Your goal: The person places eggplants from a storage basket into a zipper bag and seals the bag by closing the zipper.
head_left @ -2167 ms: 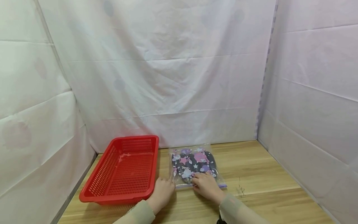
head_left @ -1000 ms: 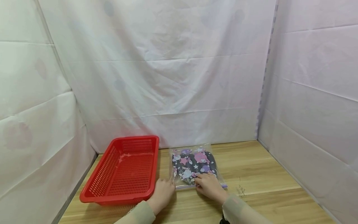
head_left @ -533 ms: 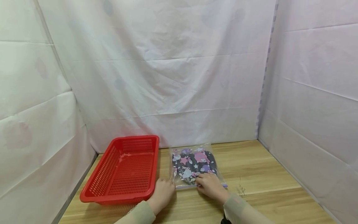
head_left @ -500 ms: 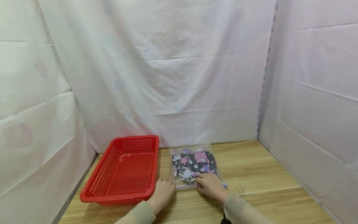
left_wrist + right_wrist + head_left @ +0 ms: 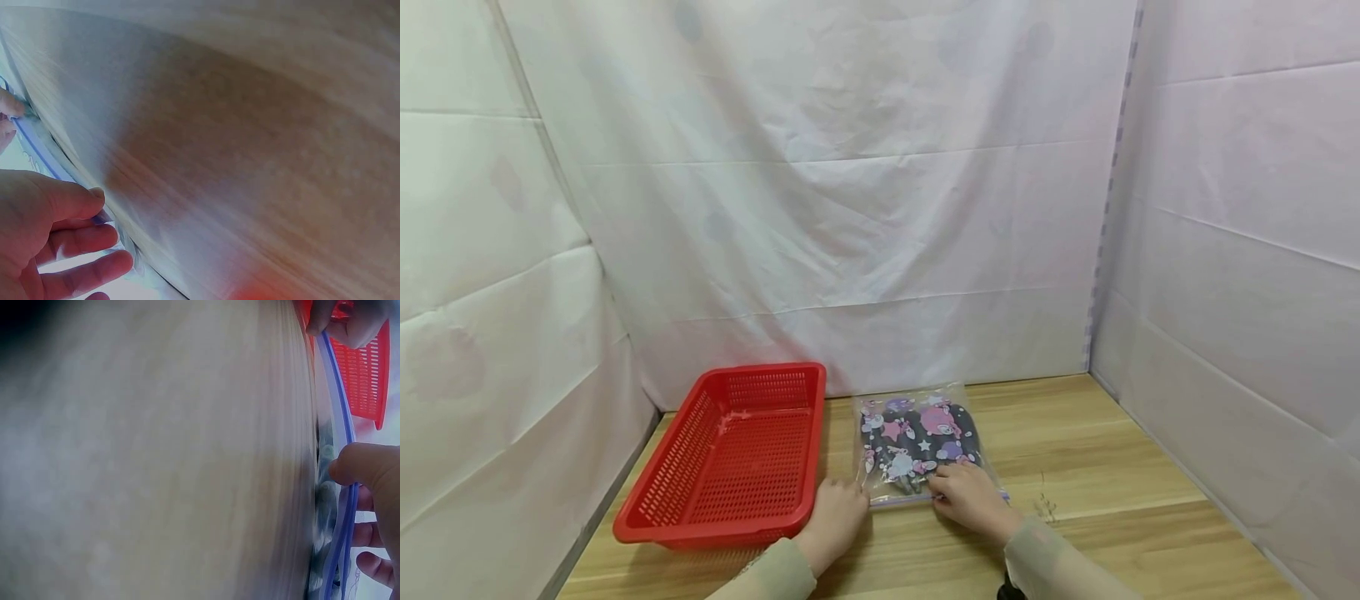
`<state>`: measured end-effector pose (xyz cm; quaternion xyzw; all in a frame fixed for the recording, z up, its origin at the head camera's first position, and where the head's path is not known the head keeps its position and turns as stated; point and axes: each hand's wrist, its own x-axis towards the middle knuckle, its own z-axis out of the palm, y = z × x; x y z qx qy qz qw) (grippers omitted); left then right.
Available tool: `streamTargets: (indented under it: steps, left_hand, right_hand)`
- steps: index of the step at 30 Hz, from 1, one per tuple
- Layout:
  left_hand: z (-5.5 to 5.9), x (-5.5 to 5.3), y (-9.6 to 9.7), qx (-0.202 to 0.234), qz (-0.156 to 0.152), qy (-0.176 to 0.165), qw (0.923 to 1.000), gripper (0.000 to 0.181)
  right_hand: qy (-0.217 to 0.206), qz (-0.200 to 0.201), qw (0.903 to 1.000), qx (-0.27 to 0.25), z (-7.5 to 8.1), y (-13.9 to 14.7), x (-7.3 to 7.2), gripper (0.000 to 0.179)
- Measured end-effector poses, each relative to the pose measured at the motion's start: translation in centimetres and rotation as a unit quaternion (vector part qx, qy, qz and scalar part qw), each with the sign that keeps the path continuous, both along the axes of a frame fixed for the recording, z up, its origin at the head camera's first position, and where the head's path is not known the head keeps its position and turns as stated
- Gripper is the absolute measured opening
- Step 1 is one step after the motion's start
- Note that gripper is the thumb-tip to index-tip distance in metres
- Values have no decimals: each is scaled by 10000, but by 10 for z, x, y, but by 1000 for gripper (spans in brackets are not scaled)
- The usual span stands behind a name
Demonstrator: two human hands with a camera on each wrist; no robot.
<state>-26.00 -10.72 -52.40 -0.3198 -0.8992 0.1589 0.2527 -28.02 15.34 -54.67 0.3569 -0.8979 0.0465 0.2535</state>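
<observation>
A clear zip bag (image 5: 917, 437) with pink, purple and white prints lies flat on the table in the head view, dark contents showing through it. Its purple zip strip (image 5: 344, 412) runs along the near edge. At the strip's left end my left hand (image 5: 837, 515) pinches the bag's corner; in the left wrist view, thumb and index finger meet on it while the other fingers stay loosely bent. My right hand (image 5: 972, 498) pinches the strip toward its right end, with the thumb (image 5: 356, 464) on the near side and fingers behind.
A red perforated plastic basket (image 5: 816, 467) stands left of the bag, close beside my left hand. White cloth walls (image 5: 880, 250) enclose the wooden table (image 5: 1075, 467) at the back and both sides. Dark marks (image 5: 1045, 507) lie on the wood to the right.
My right hand has slid slightly to the right along the zip strip, uncovering more of the bag's front middle. The left hand, bag and basket have stayed in place.
</observation>
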Motion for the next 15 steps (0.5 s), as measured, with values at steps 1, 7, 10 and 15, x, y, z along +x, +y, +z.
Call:
streamTargets:
  steps: [1,7,10,15]
  left_hand:
    - [0,0,0,6,-3,-16,10000,12]
    - [1,0,0,74,-54,27,10000,11]
    - [1,0,0,75,-56,22,10000,11]
    - [1,0,1,41,-3,-48,10000,11]
  right_hand:
    - [13,3,10000,-6,0,0,0,27]
    - [77,51,10000,-38,0,2,0,26]
    - [43,53,10000,-31,1,3,1,27]
    - [7,66,10000,-54,2,3,2,26]
